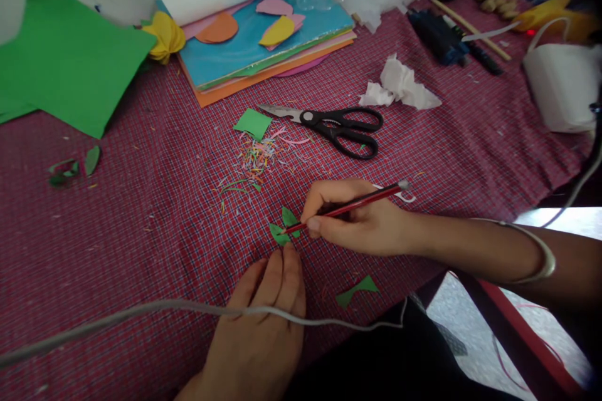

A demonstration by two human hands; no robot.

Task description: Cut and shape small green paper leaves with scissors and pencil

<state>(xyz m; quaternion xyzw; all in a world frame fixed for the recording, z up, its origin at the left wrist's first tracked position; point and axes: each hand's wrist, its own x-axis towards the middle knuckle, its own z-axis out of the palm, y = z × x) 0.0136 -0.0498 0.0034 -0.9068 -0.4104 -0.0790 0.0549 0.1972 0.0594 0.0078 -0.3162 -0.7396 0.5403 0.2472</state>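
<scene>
Scissors (320,121): smooth metal blades; handles matt, plastic-looking.
Beneath scissors: tablecloth (155,213), woven cloth, matt, creased.
Near side of scissors: pencil (355,203), glossy painted shaft; green leaf cutouts (288,217), matt paper.
Left of scissors: green sheet (75,56), smooth matt paper.
Beyond scissors: blue-topped stack (226,61), paper under glossy clear plastic film.
Right of scissors: crumpled tissue (405,83), soft, matt, papery; white case (562,84), smooth, plastic-looking.

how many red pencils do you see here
1: a slim red-and-black pencil, held in the person's right hand, its tip at the small green paper cutouts. Others may be hidden among the clutter.
</scene>
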